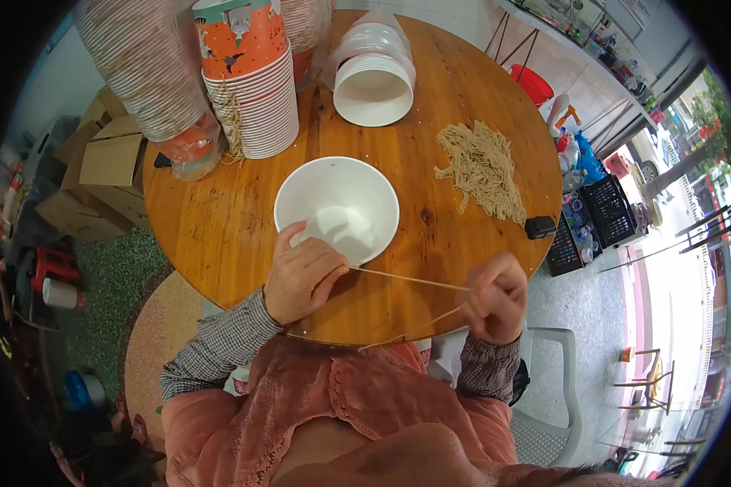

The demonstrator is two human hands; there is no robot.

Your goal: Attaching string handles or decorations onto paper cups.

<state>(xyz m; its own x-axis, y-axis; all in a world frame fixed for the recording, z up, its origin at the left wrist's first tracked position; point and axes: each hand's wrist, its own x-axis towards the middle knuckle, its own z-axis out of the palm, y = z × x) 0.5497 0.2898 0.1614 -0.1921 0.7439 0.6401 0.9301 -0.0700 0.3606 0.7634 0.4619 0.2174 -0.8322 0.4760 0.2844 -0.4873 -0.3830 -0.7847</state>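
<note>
One cord [410, 278], which my left fingers [317, 258] pinched at the white bowl [337, 183]'s near rim and my right fingers [487, 299] gripped, apparently for tautness. One strand heap [486, 169]: lay rightward on the bench [219, 235], seemingly for reach.

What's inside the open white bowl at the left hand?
Inside the white bowl, only its pale wall and bottom show, with soft shadow. The left hand covers part of the near-left rim, so whatever is directly behind it can't be seen.
</note>
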